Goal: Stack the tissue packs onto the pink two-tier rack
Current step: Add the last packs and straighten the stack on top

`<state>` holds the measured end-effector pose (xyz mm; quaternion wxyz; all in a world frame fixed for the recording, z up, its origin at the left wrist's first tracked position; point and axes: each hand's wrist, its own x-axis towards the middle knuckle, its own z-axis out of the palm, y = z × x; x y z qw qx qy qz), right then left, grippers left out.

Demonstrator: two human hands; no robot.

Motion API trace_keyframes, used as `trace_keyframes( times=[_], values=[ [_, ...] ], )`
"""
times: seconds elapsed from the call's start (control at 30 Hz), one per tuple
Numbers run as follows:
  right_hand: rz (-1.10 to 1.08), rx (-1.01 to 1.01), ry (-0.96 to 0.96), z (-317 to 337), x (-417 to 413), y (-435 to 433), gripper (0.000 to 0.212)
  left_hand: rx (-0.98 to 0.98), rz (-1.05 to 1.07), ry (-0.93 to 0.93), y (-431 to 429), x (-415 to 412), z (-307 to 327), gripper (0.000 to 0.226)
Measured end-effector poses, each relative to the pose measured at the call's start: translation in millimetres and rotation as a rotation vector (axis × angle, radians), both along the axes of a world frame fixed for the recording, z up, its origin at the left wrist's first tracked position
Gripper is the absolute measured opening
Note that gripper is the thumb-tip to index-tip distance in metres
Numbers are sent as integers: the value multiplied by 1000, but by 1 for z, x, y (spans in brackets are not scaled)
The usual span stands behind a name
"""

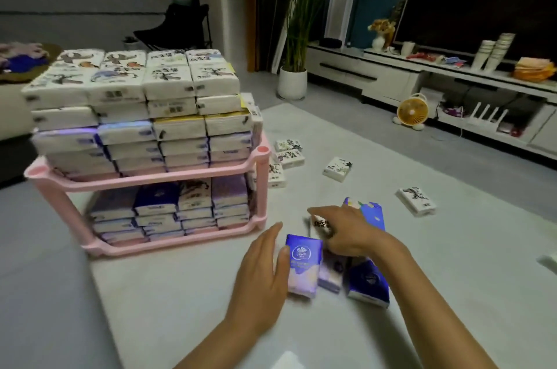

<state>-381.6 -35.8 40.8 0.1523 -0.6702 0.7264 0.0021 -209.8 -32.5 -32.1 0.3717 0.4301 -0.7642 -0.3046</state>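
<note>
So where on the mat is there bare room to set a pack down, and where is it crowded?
Bare: the near mat between the pink rack and the left hand, and the strip right of the right hand, below the lone white pack. Crowded: the blue packs at the hands, and the white packs by the rack's right post.

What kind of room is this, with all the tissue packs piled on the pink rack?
Most likely a home living room at night. A long white low cabinet runs along the wall, a tall green potted palm stands in a white pot, and a small yellow desk fan sits on the floor.
</note>
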Motion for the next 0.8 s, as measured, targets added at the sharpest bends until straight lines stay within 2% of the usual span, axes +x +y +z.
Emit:
trace_keyframes(
  times=[0.2, 0.33, 0.4, 0.47, 0.57, 0.63, 0.67, 0.73, 0.8],
  values=[
    [-55, -39, 50, -8, 6, 8, 63, -134, -58, -179, 4, -1, 3, 79],
    [-79, -80, -15, -13, 2, 15, 72, -164, -53, -62, 5, -1, 1, 64],
    [-129, -110, -112, -7, -3, 19, 71, -150, -34, 13, 4, 0, 0, 57],
    [-129, -149, -251, -1, -6, 22, 56, -110, -2, 65, 4, 0, 0, 55],
    [-154, -292, -624, 9, -6, 27, 28, 13, 43, 153, 1, -1, 3, 52],
    [-212, -339, -914, 16, 1, 29, 22, 120, 58, 218, 0, -2, 4, 45],
    [-220, -341, -993, 18, 6, 30, 20, 159, 56, 234, 0, -2, 4, 44],
    [-181, -328, -1023, 16, 19, 29, 17, 189, 31, 222, 0, -2, 4, 44],
    [-129, -294, -984, 11, 31, 24, 16, 205, 47, 200, 0, -2, 5, 24]
  ],
)
